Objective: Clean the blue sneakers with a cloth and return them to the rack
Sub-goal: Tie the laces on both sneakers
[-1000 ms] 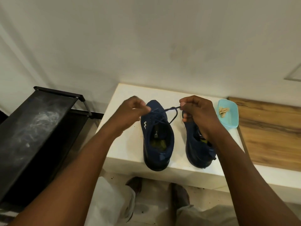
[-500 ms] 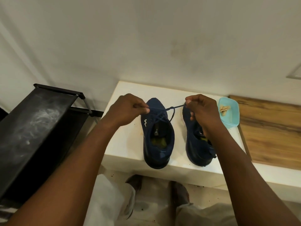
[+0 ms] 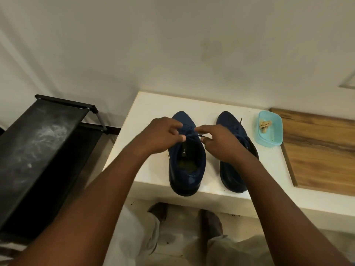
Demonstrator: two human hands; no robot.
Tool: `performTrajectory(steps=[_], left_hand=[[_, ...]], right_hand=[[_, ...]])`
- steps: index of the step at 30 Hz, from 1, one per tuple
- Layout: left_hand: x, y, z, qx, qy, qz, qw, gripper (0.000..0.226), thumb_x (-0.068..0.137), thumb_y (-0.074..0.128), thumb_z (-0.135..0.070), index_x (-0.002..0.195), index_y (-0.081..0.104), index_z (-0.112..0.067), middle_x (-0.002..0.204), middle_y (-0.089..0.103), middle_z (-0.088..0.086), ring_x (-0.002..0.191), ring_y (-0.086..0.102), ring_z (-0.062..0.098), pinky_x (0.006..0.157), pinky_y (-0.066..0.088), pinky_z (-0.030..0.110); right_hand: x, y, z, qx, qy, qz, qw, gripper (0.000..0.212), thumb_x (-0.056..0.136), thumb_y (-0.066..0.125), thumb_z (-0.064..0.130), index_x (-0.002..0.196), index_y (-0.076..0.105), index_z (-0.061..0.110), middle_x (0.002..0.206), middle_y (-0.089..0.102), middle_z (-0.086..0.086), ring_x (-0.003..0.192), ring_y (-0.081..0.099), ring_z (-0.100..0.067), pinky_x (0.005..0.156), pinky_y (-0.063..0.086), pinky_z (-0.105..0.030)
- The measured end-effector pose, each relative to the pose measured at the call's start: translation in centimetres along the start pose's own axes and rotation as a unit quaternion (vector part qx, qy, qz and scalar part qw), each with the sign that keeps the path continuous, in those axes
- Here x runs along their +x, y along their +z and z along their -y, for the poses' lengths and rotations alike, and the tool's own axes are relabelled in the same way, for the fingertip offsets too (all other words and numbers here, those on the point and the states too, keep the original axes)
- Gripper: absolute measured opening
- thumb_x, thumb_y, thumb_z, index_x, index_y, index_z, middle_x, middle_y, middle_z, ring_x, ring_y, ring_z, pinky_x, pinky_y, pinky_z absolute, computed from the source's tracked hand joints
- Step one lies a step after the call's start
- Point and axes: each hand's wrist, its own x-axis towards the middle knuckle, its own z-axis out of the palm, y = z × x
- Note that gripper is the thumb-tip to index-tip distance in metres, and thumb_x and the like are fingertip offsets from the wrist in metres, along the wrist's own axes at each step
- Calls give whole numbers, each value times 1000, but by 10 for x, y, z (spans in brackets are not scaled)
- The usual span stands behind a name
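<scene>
Two dark blue sneakers stand side by side on a white ledge (image 3: 149,104), toes toward the wall. The left sneaker (image 3: 187,166) has its opening facing me; the right sneaker (image 3: 233,177) is partly hidden by my right wrist. My left hand (image 3: 159,136) and my right hand (image 3: 221,143) meet over the left sneaker's tongue, each pinching a strand of its dark lace (image 3: 193,134). No cloth is in sight.
A black shoe rack (image 3: 38,150) with a dusty top stands low at the left. A light blue plastic tub (image 3: 272,139) holding small tan pieces sits right of the sneakers, beside a wooden panel (image 3: 322,150). My feet show on the floor below.
My hands were apart, pulling the lace taut sideways; now they have come together over the left sneaker's tongue. The sneakers have not moved.
</scene>
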Motion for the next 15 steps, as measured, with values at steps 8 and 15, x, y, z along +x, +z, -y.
performTrajectory(steps=[8, 15], left_hand=[[-4, -8, -1, 61, -32, 54, 996, 26, 101, 58, -32, 118, 63, -13, 115, 69, 10, 108, 64, 28, 93, 49, 41], [4, -12, -8, -229, -100, -47, 967, 41, 98, 52, -57, 119, 58, -22, 93, 66, 0, 78, 70, 11, 90, 58, 35]], right_hand=[[3, -2, -5, -118, 40, -31, 992, 34, 96, 48, 49, 86, 67, 22, 84, 67, 2, 87, 58, -17, 81, 54, -44], [-1, -23, 23, 217, 100, -37, 970, 50, 96, 49, 52, 81, 69, 8, 88, 68, 10, 83, 60, -6, 84, 47, -29]])
